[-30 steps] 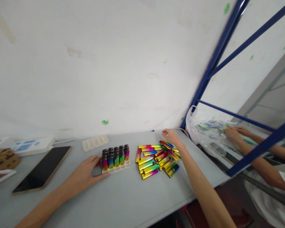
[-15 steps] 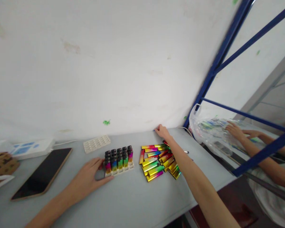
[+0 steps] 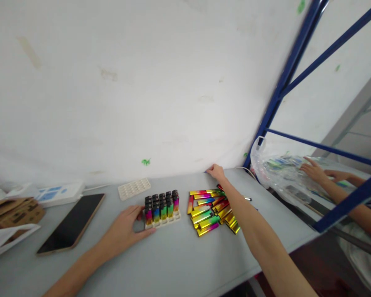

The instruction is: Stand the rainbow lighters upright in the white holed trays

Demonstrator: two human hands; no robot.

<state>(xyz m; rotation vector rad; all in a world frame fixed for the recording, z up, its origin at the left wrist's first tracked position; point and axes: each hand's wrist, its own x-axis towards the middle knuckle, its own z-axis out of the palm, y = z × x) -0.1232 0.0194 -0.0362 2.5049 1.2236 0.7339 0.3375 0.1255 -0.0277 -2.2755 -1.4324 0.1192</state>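
My left hand (image 3: pixel 123 226) curves round the left end of a cream plastic tray (image 3: pixel 172 220), thumb at its front edge and fingers at its side. Rows of lighters (image 3: pixel 163 206) stand upright in that tray, with black tops and shiny rainbow bodies. To the right lies a loose pile of shiny gold and rainbow lighter sleeves (image 3: pixel 204 214), partly covered by my right forearm. At the table's back edge by the wall, my right hand (image 3: pixel 217 172) has its fingers pressed together at a small blue bit; what they hold is too small to make out.
A second cream tray (image 3: pixel 134 188) lies flat near the wall. Farther left are a dark phone (image 3: pixel 72 222), a white power strip (image 3: pixel 60 193) and brown cardboard (image 3: pixel 15 212). A blue metal frame (image 3: pixel 272 103) rises at right; beyond it another person's hands (image 3: pixel 315 171) are over plastic packets.
The view has shifted slightly left, so everything appears farther right. Both my hands keep nearly the same places, the left at the tray, the right at the table's back edge.
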